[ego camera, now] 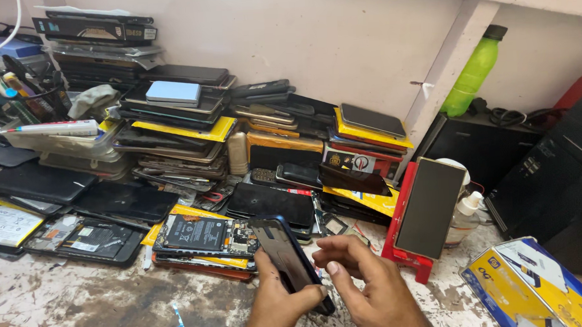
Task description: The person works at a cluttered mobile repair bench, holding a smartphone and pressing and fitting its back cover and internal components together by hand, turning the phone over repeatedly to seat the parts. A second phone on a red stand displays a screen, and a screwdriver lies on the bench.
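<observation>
The phone (287, 256) sits low in the middle of the view, tilted on edge above the bench (94, 303), its dark back plate turned up and a blue rim showing along one side. The left hand (281, 308) grips it from below, fingers wrapped round the lower end. The right hand (365, 281) is just beside it, fingers curled in toward the phone's lower edge; whether they touch it cannot be told, and they hold nothing else.

Just behind the phone lies an opened phone (202, 234) with its battery bare, resting on a yellow sheet. To its left lies another opened handset (85, 239) with a white label on its battery. Right of the hands, a red stand (404, 243) props a dark panel (430, 206) upright, with a small white bottle (465, 218) beside it.

At the lower right corner sits a yellow and blue box (532, 287) with a white patch on top. Against the wall rise stacks of phones (178, 122) interleaved with flat yellow packets; 1 pale blue device (173, 91) lies on top. Dark flat boxes (95, 28) are piled at the upper left. A green bottle (473, 70) stands by the wall at right, above a black case (480, 145).
</observation>
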`<state>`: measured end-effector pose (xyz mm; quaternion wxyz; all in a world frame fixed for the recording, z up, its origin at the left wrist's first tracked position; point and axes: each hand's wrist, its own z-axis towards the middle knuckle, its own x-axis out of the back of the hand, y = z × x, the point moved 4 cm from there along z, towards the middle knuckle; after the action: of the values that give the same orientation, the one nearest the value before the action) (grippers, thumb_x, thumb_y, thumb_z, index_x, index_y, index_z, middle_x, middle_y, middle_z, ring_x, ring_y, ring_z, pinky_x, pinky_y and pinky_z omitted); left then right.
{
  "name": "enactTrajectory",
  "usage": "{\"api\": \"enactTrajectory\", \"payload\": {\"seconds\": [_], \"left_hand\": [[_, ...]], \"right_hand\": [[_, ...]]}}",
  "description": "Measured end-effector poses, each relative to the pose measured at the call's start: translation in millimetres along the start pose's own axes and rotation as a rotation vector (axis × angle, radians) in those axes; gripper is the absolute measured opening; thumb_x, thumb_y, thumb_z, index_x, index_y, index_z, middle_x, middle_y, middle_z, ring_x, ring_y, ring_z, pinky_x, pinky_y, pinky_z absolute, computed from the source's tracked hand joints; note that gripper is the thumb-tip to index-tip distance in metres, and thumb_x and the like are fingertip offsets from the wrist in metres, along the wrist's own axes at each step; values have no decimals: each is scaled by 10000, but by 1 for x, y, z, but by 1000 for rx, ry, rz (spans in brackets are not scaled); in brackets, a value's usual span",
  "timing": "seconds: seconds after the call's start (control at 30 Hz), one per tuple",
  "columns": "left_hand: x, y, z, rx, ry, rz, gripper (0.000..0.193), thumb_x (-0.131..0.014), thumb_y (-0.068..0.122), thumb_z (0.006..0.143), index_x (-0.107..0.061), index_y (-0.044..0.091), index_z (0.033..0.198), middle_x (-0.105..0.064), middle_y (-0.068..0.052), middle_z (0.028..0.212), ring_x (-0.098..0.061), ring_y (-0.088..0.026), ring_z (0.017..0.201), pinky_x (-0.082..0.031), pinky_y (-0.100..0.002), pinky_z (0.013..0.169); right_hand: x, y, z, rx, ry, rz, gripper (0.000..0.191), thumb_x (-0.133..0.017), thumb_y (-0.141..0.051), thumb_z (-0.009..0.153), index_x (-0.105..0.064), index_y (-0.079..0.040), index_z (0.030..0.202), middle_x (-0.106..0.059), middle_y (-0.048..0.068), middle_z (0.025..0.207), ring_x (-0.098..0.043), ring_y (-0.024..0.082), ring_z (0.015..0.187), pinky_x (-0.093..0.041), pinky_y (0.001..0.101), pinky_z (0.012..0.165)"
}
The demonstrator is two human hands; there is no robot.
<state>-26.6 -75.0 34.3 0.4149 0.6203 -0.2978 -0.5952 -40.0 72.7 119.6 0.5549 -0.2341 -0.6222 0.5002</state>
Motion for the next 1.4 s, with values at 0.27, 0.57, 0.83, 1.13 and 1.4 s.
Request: {"api": "enactTrajectory", "payload": {"seconds": [0.27, 0.57, 0.83, 1.13, 1.4], "left_hand": [[-13, 14, 0, -99, 104, 329, 974, -847, 129, 600, -257, 69, 1372, -664, -116, 1142, -685, -164, 1025, -583, -329, 873], [-20, 12, 2, -86, 36, 213, 980, -846, 145, 604, -262, 50, 1385, -657, -142, 1176, -690, -187, 1057, -593, -339, 874], [-8, 21, -2, -258, 52, 755, 1116, -844, 166, 555, -202, 57, 1462, -534, -191, 1277, -617, -337, 1163, -502, -450, 979], [-3, 32, -7, -392, -49, 946, 1046, -854, 156, 576, -270, 86, 1441, -467, -198, 1326, -539, -407, 1165, -436, -516, 973], [-1, 27, -5, -369, -112, 1048, 1084, -846, 193, 595, -234, 55, 1479, -437, -215, 1393, -473, -417, 1222, -356, -536, 1014]], "right_hand": [[-6, 22, 9, 25, -7, 110, 400, -638, -91, 913, -618, -54, 1311, -805, 129, 1079, -768, 183, 1061, -592, 341, 894], [-6, 29, 9, -47, 0, 109, 441, -627, -86, 915, -607, -82, 1355, -789, 114, 1103, -748, 156, 1051, -589, 318, 881], [21, -13, 6, 127, 133, 172, 308, -536, -98, 984, -672, -24, 1250, -793, 125, 1136, -755, 178, 1083, -619, 336, 917], [34, -63, -6, 249, -59, -222, 337, -581, -53, 954, -643, -81, 1284, -815, 94, 1045, -745, 176, 978, -589, 319, 825], [32, -68, -3, 295, -116, -471, 400, -564, -47, 939, -537, -103, 1334, -752, 129, 1002, -772, 269, 889, -575, 368, 749]]}}
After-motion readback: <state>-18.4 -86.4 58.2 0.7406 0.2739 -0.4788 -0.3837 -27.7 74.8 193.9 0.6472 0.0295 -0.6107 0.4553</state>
